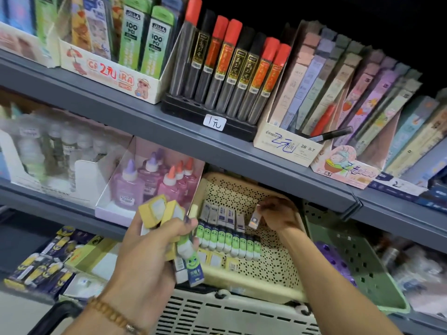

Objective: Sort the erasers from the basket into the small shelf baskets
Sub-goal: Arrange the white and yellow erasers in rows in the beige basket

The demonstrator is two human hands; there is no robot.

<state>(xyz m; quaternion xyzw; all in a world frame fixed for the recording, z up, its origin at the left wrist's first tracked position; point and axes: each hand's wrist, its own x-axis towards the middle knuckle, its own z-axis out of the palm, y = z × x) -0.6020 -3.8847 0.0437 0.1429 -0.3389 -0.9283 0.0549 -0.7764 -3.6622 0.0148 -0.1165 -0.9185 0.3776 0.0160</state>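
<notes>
The right hand (275,215) pinches a small purple-sleeved eraser (254,220) over the back row of the cream perforated plastic shelf basket (278,267), already partly filled in rows, while the left hand (154,250) grips a bunch of yellow and green erasers (169,213) not yet sorted.

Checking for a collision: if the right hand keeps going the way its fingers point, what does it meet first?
Probably the back row of purple-and-white erasers in the cream basket; the right hand points its pinched eraser there, though depth is unclear.

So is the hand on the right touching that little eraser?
Touching. The head view shows the right hand pinching the small eraser at its top end.
</notes>
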